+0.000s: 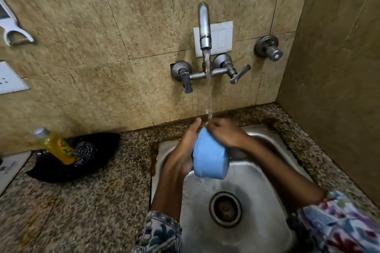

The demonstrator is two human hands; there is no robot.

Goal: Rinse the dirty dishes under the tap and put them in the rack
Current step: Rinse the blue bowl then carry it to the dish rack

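Item: blue bowl (210,159), tipped on its side above the back half of the sink (273,230), under the stream from the tap (204,26); water runs off its lower rim towards the drain (225,209).

Left hand (183,154): cupped against the bowl's mouth side, fingers closed round the rim. Right hand (224,132): laid over the bowl's upper wall, fingers curled on the top rim where the water lands.

Risks, as judged: wet plastic held on edge may slip and drop into the sink; the stream striking the rim and fingers may splash the worktop (92,201) and sleeves; the outer wall may be left unrinsed if the bowl is not turned.

Also present: yellow soap bottle (54,146) and steel scrubber (85,151), lying on a black holder (82,168) at the worktop's back left.

Not determinable: bowl's interior faces away, so remaining dirt cannot be told. No rack in view. No other dishes visible. Hands motion-blurred; white objects at the left edge cut off.
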